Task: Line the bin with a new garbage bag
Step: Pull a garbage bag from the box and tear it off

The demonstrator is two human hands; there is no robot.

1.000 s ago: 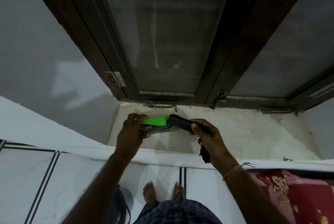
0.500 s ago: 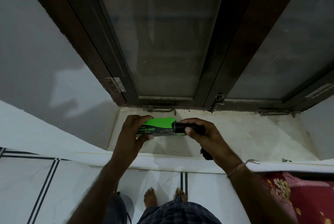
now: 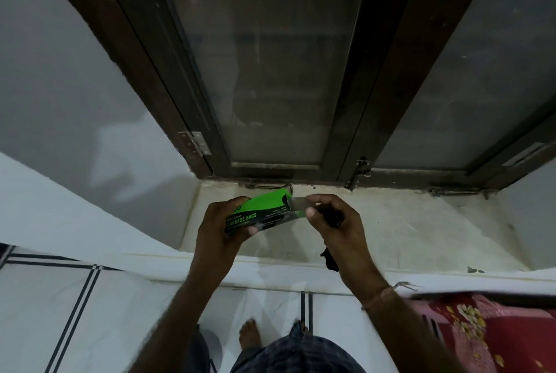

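My left hand (image 3: 219, 231) grips a green and black garbage bag box (image 3: 264, 208) over the window sill. My right hand (image 3: 340, 225) is at the box's right end, thumb and forefinger pinching its pale end flap (image 3: 298, 204). A black garbage bag (image 3: 331, 217) is bunched in that palm, and its tail (image 3: 329, 263) hangs below the hand. A dark rounded object (image 3: 200, 348), possibly the bin, shows on the floor behind my left forearm, mostly hidden.
The pale stone sill (image 3: 406, 228) runs below a dark wooden window frame (image 3: 376, 87) with frosted panes. A red floral cloth (image 3: 487, 333) lies at the lower right. My bare foot (image 3: 249, 336) stands on white tiles with black lines.
The black roll that stuck out of the box's right end has gone inside it. My right fingers have shifted from the roll onto the end flap. Both hands stay above the sill.
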